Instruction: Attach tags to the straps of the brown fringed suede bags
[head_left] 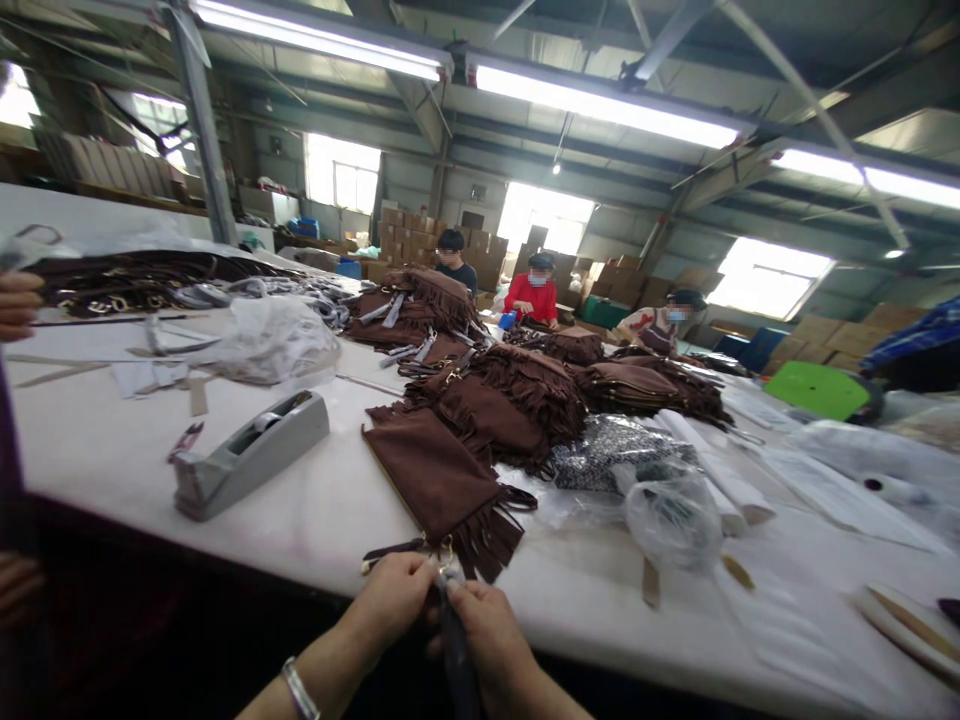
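Note:
A brown fringed bag (431, 465) lies flat at the table's near edge, its fringe pointing toward me. At its near corner shows a gold-coloured metal clasp (447, 552). My left hand (399, 592) is closed, thumb and fingers pinched on the end of a dark strap (459, 660) just below the clasp. Opposite it, my right hand (487, 625) grips the same strap, which hangs down over the edge between my hands. Something greyish, perhaps wrapping, covers the strap's end; the fingers partly hide it.
A grey tape dispenser (251, 450) stands left of the bag. Behind lie piled brown fringed bags (487, 400), clear plastic (274, 335) and a plastic-wrapped speckled bundle (626, 450). Several people sit across the table, one in red (531, 295). Another person's hand (19, 305) is at far left.

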